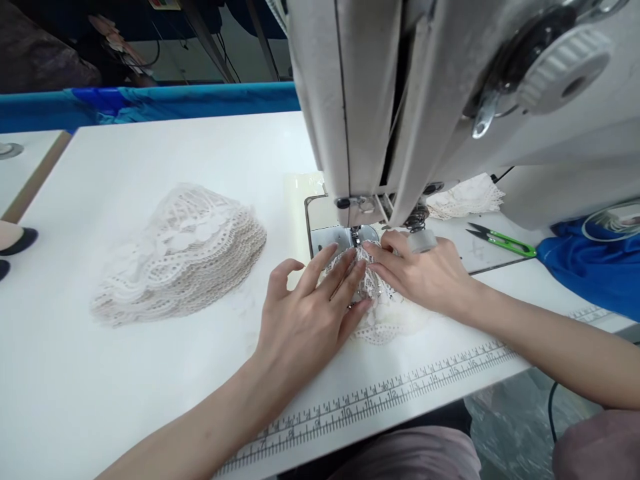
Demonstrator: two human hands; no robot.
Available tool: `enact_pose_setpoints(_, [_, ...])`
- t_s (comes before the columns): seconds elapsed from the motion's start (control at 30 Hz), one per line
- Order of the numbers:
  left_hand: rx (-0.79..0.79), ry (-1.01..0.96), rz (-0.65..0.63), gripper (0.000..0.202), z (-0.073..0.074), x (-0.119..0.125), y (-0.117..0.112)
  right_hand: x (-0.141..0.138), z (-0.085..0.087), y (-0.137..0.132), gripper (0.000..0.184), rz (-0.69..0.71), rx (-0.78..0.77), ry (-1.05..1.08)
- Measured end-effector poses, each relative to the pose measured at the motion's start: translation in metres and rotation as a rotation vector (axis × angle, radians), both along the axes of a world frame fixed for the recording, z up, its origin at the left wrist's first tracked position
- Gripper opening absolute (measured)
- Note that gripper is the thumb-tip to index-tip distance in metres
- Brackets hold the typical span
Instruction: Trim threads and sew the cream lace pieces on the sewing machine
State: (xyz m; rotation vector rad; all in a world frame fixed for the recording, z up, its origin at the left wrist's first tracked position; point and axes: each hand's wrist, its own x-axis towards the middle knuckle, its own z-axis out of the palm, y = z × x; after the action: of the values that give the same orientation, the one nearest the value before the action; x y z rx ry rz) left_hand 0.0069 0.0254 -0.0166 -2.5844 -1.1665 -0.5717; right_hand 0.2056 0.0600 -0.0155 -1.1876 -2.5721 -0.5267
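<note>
A small piece of white lace [376, 330] lies on the sewing machine's bed, partly gathered under the presser foot [355, 235]. My left hand [313, 310] rests on its left side, fingers stretched out and fingertips on the lace close to the foot. From the right, my right hand [425, 270] has its thumb and fingers closed on the lace beside the needle area. Both hands hide part of the lace, and the needle's tip cannot be made out. The sewing machine head [370, 100] stands right above my fingers.
A stack of white lace pieces [185, 260] sits to the left. Behind my right hand are more lace [467, 197] and green thread snips [505, 243]. Blue fabric [595, 260] lies at the right edge. A printed ruler strip [370, 403] follows the table's front edge.
</note>
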Motion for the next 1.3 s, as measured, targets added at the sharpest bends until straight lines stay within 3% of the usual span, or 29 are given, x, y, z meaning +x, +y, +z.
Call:
enact_pose_setpoints(0.3, [0.008, 0.02, 0.024, 0.035, -0.001, 0.0, 0.002, 0.001, 0.0, 0.003, 0.027, 0.005, 0.018, -0.022])
enact_pose_setpoints(0.53, [-0.01, 0.04, 0.073, 0.034, 0.0, 0.002, -0.001, -0.001, 0.005, 0.0, 0.036, -0.071, -0.119, -0.062])
enact_pose_setpoints(1.07, [-0.083, 0.006, 0.088, 0.037, -0.002, 0.001, 0.006, 0.001, 0.005, 0.007, 0.032, -0.045, -0.056, -0.069])
enact_pose_setpoints(1.2, [-0.049, 0.014, 0.091, 0.037, -0.001, 0.0, 0.005, 0.008, 0.019, 0.003, 0.026, -0.023, -0.187, -0.002])
enact_pose_setpoints(1.3, [-0.01, -0.005, 0.032, 0.03, 0.005, -0.004, 0.002, 0.015, 0.035, -0.001, 0.018, 0.037, -0.47, 0.092])
